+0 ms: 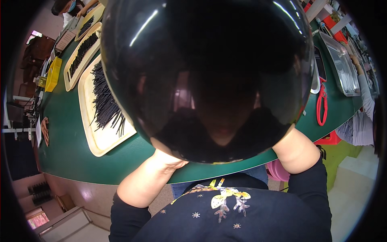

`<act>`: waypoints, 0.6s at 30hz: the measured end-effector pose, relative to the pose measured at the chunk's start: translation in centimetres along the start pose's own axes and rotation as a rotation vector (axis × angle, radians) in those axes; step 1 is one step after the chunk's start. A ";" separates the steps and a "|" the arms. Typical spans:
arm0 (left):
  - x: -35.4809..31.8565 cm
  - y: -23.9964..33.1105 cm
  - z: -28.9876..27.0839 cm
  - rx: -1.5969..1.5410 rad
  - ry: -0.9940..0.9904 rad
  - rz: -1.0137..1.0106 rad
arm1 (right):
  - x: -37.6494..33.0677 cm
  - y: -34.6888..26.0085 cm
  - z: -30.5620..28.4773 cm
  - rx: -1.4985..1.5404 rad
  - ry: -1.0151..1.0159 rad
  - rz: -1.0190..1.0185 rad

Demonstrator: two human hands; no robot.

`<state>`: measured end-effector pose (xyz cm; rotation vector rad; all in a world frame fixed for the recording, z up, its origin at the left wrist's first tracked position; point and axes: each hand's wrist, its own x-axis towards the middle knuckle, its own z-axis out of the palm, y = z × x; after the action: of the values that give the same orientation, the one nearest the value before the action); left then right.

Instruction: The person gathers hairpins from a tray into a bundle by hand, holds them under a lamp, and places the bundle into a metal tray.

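Note:
A large glossy black dome (209, 80) fills the middle of the view and hides most of what lies behind it. My left hand (173, 161) goes under its lower left edge; only the wrist and the heel of the palm show. On the other side, my right hand is covered by the dome, with just the wrist (291, 139) and forearm visible. Whether either hand holds anything is hidden. Left of the dome, a cream tray (115, 143) carries a heap of thin black sticks or tubes (105, 99).
Farther along the green table (64, 121) stand another cream tray (69, 82) of black pieces and a yellow bin (53, 74). At right lie a red looped strap (321, 107) and a clear plastic tray (340, 64). A person (76, 10) works at the far left.

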<state>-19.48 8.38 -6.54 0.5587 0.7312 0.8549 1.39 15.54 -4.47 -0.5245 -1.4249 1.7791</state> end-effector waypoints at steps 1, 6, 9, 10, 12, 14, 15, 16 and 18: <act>0.0 0.2 0.3 0.041 0.005 0.021 | -0.2 -0.6 0.0 -0.014 0.039 -0.006; 0.0 0.6 1.1 0.029 0.092 -0.027 | -0.4 -0.2 -0.2 0.000 0.128 -0.051; -0.1 0.0 0.1 0.060 0.050 0.018 | -0.1 1.0 0.1 0.074 0.105 -0.098; 0.0 0.0 0.1 0.037 0.038 0.022 | -0.1 0.6 0.1 -0.010 0.159 -0.117; 0.2 0.2 0.4 0.065 0.019 0.059 | -0.2 -0.8 0.4 -0.139 0.241 -0.146; 0.1 0.4 0.7 0.118 0.026 0.098 | 0.0 -2.5 1.5 -0.144 0.280 -0.128; 0.1 0.5 0.7 0.116 0.015 0.105 | 0.0 -2.7 1.6 -0.127 0.289 -0.115; 0.1 0.4 0.6 0.116 0.012 0.108 | 0.0 -2.8 1.6 -0.108 0.297 -0.101; -0.1 0.4 0.5 0.075 0.018 0.071 | -0.3 -1.5 0.9 -0.209 0.150 -0.181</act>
<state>-19.33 8.46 -5.92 0.6479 0.7663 0.9024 1.40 14.82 -2.80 -0.6043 -1.5102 1.4278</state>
